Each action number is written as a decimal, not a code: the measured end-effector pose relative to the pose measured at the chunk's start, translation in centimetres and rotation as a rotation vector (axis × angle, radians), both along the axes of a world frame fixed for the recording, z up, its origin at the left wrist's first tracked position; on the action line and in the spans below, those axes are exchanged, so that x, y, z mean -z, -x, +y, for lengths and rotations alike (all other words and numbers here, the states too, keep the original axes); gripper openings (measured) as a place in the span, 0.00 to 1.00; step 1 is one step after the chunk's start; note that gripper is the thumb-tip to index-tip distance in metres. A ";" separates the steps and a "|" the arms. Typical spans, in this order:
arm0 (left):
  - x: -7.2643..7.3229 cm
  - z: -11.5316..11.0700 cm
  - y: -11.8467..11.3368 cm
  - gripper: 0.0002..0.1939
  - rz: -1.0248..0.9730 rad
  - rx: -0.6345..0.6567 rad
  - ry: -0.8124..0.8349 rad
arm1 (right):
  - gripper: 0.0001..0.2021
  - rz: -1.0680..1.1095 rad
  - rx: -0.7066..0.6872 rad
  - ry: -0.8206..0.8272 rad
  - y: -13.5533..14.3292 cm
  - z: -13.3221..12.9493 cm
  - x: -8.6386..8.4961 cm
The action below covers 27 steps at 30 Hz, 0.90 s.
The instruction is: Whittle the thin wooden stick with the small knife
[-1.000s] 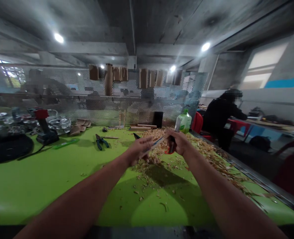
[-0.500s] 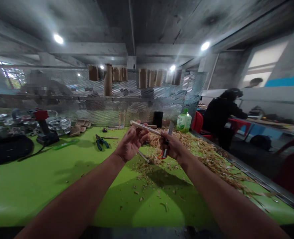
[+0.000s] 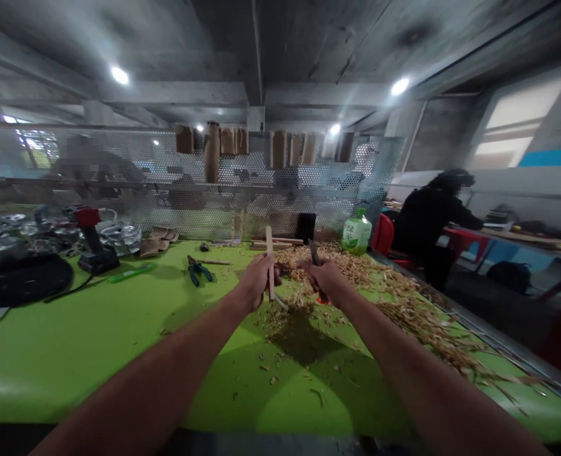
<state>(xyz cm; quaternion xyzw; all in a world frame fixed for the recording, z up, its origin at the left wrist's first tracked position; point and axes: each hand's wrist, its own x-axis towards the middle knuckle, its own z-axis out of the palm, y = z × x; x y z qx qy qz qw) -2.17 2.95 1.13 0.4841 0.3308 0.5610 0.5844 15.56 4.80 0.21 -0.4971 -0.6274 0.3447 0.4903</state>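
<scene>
My left hand (image 3: 253, 283) is closed around a pale, narrow wooden stick (image 3: 269, 253), which stands nearly upright with its upper end above the fist. To the right, my right hand (image 3: 328, 278) grips a knife (image 3: 314, 252); its dark, flat upper part points up and a bit of red shows beneath the hand. The knife and the stick are apart. Wood shavings (image 3: 341, 263) lie heaped behind and right of my hands, with small chips scattered below them. A thin rod (image 3: 281, 304) rests on the table under my left hand, partly hidden.
On the green table (image 3: 118, 354) are pliers (image 3: 197, 271), a green tool (image 3: 132, 272), a red-and-black cordless drill (image 3: 91, 237) and a green bottle (image 3: 356, 232). A perforated metal screen (image 3: 256, 196) stands behind. A person in black (image 3: 423, 221) sits at the right.
The stick has turned from lying across between both hands to nearly upright in my left hand. My right hand has let go of its end and still holds the knife.
</scene>
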 end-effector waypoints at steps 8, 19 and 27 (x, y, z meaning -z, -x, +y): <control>0.1 -1.9 -1.0 0.12 0.115 0.238 0.000 | 0.14 -0.783 0.329 -0.242 0.6 -0.4 0.0; 0.3 -2.2 -1.4 0.08 0.219 0.164 0.053 | 0.13 -1.187 0.285 -0.287 2.4 -2.7 -0.7; -0.4 -3.1 -1.8 0.03 0.323 0.099 0.101 | 0.14 -1.262 0.327 -0.288 2.3 -2.0 -1.0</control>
